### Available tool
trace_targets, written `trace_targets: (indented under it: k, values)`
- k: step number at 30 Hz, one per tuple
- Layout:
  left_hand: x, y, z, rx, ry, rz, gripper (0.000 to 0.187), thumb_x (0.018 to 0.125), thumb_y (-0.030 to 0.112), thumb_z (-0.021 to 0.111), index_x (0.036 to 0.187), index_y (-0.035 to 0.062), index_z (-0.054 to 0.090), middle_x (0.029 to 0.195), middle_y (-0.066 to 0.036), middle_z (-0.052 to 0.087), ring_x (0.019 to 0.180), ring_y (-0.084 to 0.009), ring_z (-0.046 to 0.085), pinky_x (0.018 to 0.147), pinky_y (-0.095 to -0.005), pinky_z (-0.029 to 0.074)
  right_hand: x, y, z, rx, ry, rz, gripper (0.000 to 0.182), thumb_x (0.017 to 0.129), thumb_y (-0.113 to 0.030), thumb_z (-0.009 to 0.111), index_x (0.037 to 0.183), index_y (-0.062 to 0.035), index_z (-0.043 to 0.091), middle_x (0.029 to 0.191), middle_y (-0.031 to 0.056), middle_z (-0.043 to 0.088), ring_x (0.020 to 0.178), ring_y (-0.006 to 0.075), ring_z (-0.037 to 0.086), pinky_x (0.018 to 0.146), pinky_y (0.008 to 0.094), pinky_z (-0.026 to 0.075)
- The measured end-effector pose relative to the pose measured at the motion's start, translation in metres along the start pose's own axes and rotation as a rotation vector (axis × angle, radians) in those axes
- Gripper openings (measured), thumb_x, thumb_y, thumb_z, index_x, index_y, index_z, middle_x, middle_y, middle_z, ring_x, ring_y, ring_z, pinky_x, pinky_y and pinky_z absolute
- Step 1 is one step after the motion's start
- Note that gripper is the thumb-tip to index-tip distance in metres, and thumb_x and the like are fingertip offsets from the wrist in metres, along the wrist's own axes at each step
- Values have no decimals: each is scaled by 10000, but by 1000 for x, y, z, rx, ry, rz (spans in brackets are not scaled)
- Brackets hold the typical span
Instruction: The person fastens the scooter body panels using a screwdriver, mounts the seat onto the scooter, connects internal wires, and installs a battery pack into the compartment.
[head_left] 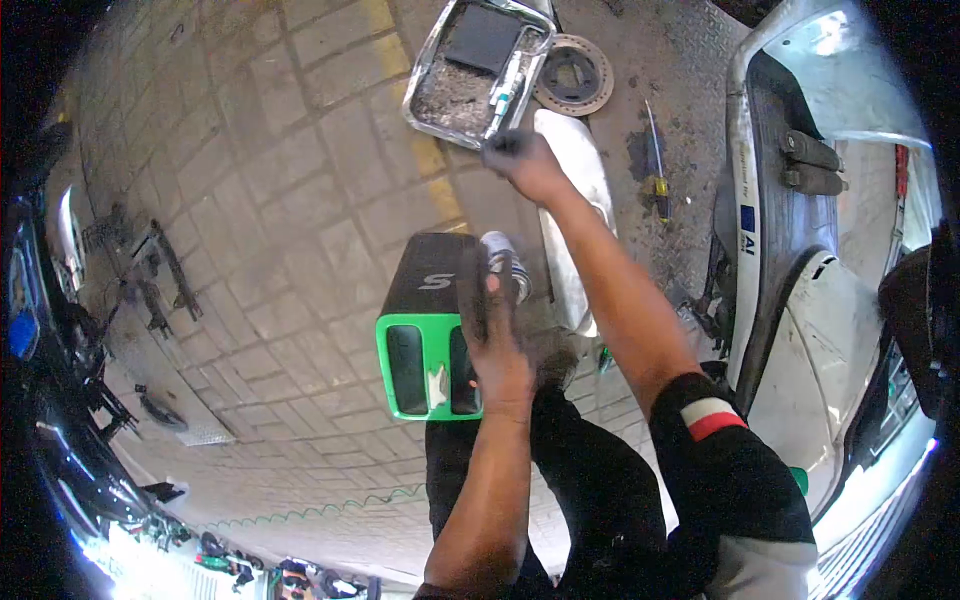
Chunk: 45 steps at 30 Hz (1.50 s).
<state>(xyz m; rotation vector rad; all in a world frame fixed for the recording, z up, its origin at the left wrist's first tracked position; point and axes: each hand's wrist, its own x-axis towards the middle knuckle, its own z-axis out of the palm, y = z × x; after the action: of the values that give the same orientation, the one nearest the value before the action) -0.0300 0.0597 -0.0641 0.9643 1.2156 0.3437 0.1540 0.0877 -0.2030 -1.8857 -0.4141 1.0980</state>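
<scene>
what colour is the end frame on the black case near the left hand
The end frame is bright green, clearest in the head view.

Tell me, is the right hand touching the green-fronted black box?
Apart: the head view shows paving between the right hand and the green-fronted black box.

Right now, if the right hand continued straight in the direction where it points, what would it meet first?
Probably the near rim of the silvery tray, toward which the right hand points. Depth is unclear in this single view, so it might pass above.
</scene>
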Motion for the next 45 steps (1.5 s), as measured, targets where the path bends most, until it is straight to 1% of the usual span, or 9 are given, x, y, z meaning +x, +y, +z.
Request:
trace_targets:
  k: [12, 16, 18, 27, 33, 36, 38, 42, 45]
  values:
    - [-7, 10, -2, 341, -140, 82, 482, 970, 378, 456, 1252, -8, 517, 1255, -139, 541, 1132, -236, 500, 1001, -347, 357, 63, 71, 2, 275, 351, 112, 382, 741, -210, 709, 1017, 47, 654, 919, 104, 687, 800, 178, 635, 729, 306, 492]
    - [-7, 9, 3, 503, -113, 75, 553, 947, 440, 471, 1274, -5, 508, 1257, -129, 536, 1126, -241, 505, 1003, -343, 366, -52, 18, -25, -74, 187, 6, 345, 751, -181, 693, 1045, -4, 656, 1022, 147, 672, 917, 215, 622, 854, 341, 464]
    - [0, -8, 7, -618, -127, -404, 450, 954, 359, 476, 1252, 26, 532, 1212, -118, 563, 1101, -232, 535, 988, -351, 400, -131, -49, -46, -47, -114, 19, 318, 756, -195, 679, 996, 10, 643, 1030, 178, 659, 947, 264, 629, 885, 373, 462]
    - [-58, -69, 14, -269, -91, -509, 291, 922, 249, 485, 1105, 34, 557, 952, -65, 576, 859, -183, 540, 796, -315, 445, -315, -31, -37, -246, 48, 223, 422, 836, -341, 594, 1130, -40, 556, 1131, 220, 582, 1058, 388, 536, 903, 450, 432]
    - [-95, -144, -26, -189, -13, -446, 214, 774, 21, 648, 984, 15, 605, 1001, -130, 624, 924, -257, 597, 836, -362, 472, -416, 171, 20, -75, 129, 627, 342, 840, -186, 578, 1150, -44, 550, 1027, 210, 615, 972, 362, 580, 867, 404, 457]
    - [-111, -173, -38, 778, -357, 90, 293, 794, 16, 619, 1084, 49, 601, 1052, -146, 627, 966, -297, 593, 862, -372, 467, -431, 335, 23, -162, 512, 936, 478, 796, -173, 591, 1220, 11, 468, 1111, 234, 540, 1046, 391, 511, 910, 433, 413]
    - [-130, -165, -20, -249, 5, -680, 329, 889, 166, 539, 1181, 16, 548, 1016, -66, 589, 909, -224, 548, 860, -392, 439, -449, 441, 32, -728, 690, 752, 665, 772, -234, 604, 1343, 14, 370, 1268, 272, 462, 1182, 420, 430, 1008, 470, 347]
    - [-150, -206, -52, 963, -424, 372, 320, 944, 280, 502, 1138, 36, 575, 963, -69, 598, 847, -198, 559, 778, -326, 461, -416, 434, 9, -596, 621, 978, 417, 720, -202, 621, 1088, -43, 502, 978, 205, 572, 907, 431, 553, 789, 526, 472]
    - [-149, -181, -27, 344, -193, -450, 410, 946, 395, 495, 1119, 35, 589, 967, -87, 611, 860, -209, 561, 772, -324, 456, -431, 374, 0, -689, 537, 745, 428, 715, -222, 647, 1052, -16, 485, 913, 227, 574, 851, 425, 571, 753, 506, 484]
